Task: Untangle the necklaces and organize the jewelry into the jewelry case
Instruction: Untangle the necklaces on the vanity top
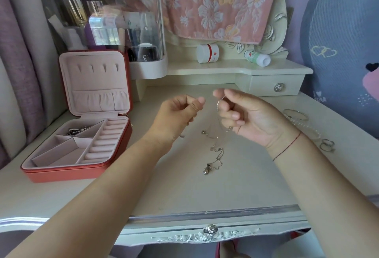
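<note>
— Hands, what've they got?
— Right hand (246,118) pinches a necklace chain (217,112) dangling to the desk (184,192). Left hand (180,111) is curled, thumb on forefinger, can't tell if it holds a strand. Rest of the tangle (214,160) lies mid-desk, jewelry case (61,173) open on the left.

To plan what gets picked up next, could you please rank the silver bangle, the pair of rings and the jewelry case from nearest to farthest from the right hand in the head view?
1. Silver bangle: just right of the right hand.
2. Pair of rings: farther right, nearer the person.
3. Jewelry case: far left, beyond the left hand.
</note>
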Action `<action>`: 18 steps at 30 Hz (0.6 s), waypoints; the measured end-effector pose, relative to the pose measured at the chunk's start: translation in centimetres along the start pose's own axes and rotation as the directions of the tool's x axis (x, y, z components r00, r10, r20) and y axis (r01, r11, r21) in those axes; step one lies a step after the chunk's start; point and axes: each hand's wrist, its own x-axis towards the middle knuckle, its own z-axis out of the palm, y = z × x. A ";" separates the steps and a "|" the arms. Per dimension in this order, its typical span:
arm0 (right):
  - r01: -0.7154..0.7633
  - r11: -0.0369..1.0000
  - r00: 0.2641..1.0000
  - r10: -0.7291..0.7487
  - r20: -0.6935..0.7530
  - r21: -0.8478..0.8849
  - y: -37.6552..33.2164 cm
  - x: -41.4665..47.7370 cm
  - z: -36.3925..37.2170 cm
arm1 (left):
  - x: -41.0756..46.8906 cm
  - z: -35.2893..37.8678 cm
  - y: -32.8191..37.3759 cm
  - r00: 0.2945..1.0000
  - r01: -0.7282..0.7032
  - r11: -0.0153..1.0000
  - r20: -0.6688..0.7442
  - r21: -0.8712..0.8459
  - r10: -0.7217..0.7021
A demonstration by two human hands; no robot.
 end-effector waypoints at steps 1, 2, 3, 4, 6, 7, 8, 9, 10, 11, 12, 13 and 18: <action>0.004 0.999 1.000 -0.004 0.007 0.054 -0.1 0.0 -0.1 | -0.1 0.0 0.1 0.999 0.006 1.000 0.039 -0.009 -0.005; 0.006 0.994 1.000 -0.008 0.019 0.106 -0.2 0.1 -0.1 | -0.2 0.1 0.1 0.997 0.018 1.000 0.081 -0.015 -0.017; 0.007 0.988 0.999 -0.013 0.040 0.154 -0.4 0.1 -0.1 | -0.3 0.2 0.1 0.992 0.037 0.999 0.119 -0.025 -0.034; 0.009 0.981 0.998 -0.022 0.066 0.196 -0.4 0.1 -0.2 | -0.4 0.3 0.1 0.987 0.058 0.998 0.151 -0.036 -0.052; 0.016 0.967 0.993 -0.045 0.110 0.256 -0.6 0.2 -0.5 | -0.4 0.5 -0.1 0.974 0.101 0.994 0.206 -0.047 -0.089; 0.018 0.960 0.991 -0.054 0.122 0.279 -0.6 0.2 -0.6 | -0.4 0.6 -0.2 0.966 0.125 0.991 0.232 -0.048 -0.110; 0.018 0.953 0.989 -0.060 0.132 0.301 -0.6 0.2 -0.8 | -0.4 0.7 -0.3 0.957 0.149 0.987 0.258 -0.053 -0.131; 0.017 0.947 0.988 -0.065 0.141 0.322 -0.6 0.3 -1.0 | -0.4 0.7 -0.4 0.948 0.167 0.984 0.282 -0.057 -0.145; 0.015 0.941 0.986 -0.071 0.152 0.339 -0.6 0.3 -1.1 | -0.5 0.9 -0.5 0.942 0.174 0.983 0.301 -0.051 -0.151; 0.014 0.937 0.984 -0.075 0.161 0.349 -0.6 0.3 -1.2 | -0.6 1.0 -0.7 0.938 0.170 0.985 0.312 -0.034 -0.151; 0.015 0.936 0.983 -0.078 0.165 0.352 -0.6 0.4 -1.2 | -0.6 1.1 -0.8 0.936 0.163 0.986 0.319 -0.020 -0.148; 0.016 0.936 0.983 -0.080 0.166 0.353 -0.6 0.4 -1.3 | -0.7 1.2 -0.8 0.935 0.157 0.987 0.323 -0.015 -0.144; 0.033 0.935 0.985 -0.091 0.149 0.354 -0.7 0.3 -1.2 | -0.6 1.4 -0.8 0.938 0.158 0.987 0.318 -0.037 -0.138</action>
